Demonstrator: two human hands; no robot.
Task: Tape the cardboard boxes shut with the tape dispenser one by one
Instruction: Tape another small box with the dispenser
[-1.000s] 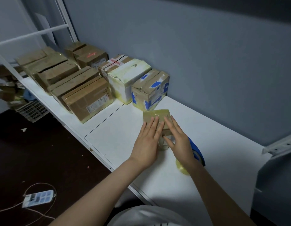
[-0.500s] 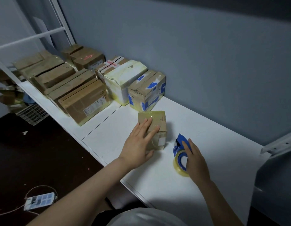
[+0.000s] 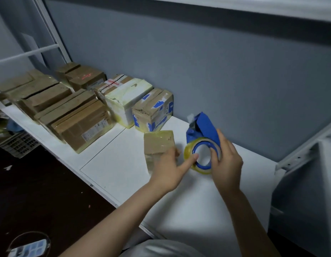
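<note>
Well, R hand (image 3: 227,160) curls fingers round tape dispenser (image 3: 203,130); L hand (image 3: 168,169) pointer pokes its roll (image 3: 202,169). Sticky tape may grab skin, or dispenser bumps small box (image 3: 158,143).

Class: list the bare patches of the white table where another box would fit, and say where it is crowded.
Bare: the table front between the labelled brown box and the small box; also the stretch by the wall right of the tape dispenser. Crowded: the left end, packed with a row of cardboard boxes.
</note>
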